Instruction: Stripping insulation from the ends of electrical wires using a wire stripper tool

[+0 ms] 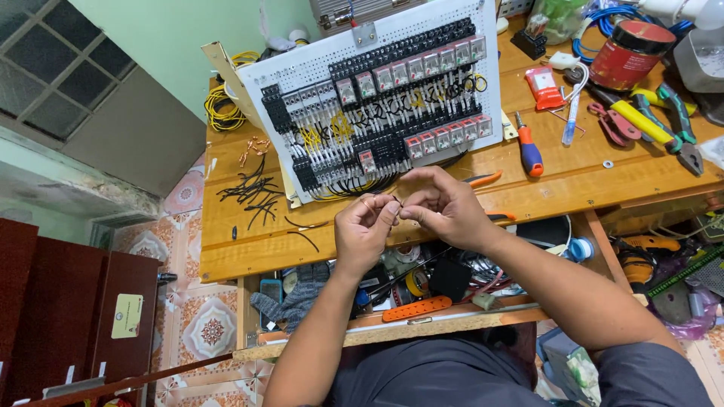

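The left hand (365, 224) and right hand (445, 205) meet fingertip to fingertip above the bench (226, 241) edge, both pinching a short black wire (397, 200) held between them. Just beyond the hands stands a white perforated panel (302, 68) packed with relays and yellow wiring. Cut black wires (253, 192) lie well to the left; a screwdriver (528, 147) lies near on the right, pliers (664, 128) farther off.

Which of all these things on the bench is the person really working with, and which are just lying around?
In use:
left hand
right hand
short black wire pinched between them
cut black wires
white relay board

Lying about:
screwdriver
yellow-handled pliers
red jar
orange strip
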